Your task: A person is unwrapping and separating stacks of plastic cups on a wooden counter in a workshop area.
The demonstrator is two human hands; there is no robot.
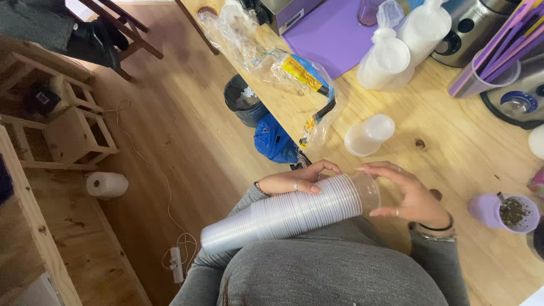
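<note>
Along the near edge of the wooden bench point(453, 141), a person in a grey top holds a long stack of clear plastic cups point(283, 216) lying almost flat across the lap, its open end towards the bench and its closed end out over the floor. Left hand point(297, 180) rests on top of the stack near the open end, fingers curled over the cups and thumb arched above; a ring shows on one finger. Right hand point(411, 195) is spread wide at the mouth of the outermost cup point(367, 190), fingertips at the rim, not closed around it. Whether that cup is parted from the rest cannot be told.

Further in on the bench lies a purple mat point(331, 34). Beside it stand two bagged stacks of white lids point(391, 56). Crumpled clear wrapping with a yellow and blue label point(294, 71) trails along the bench's left edge. A single cloudy cup point(369, 135) lies on its side near the bench's middle, apart from both hands. A small purple cup of dry herbs point(507, 213) sits just beyond the right wrist.
</note>
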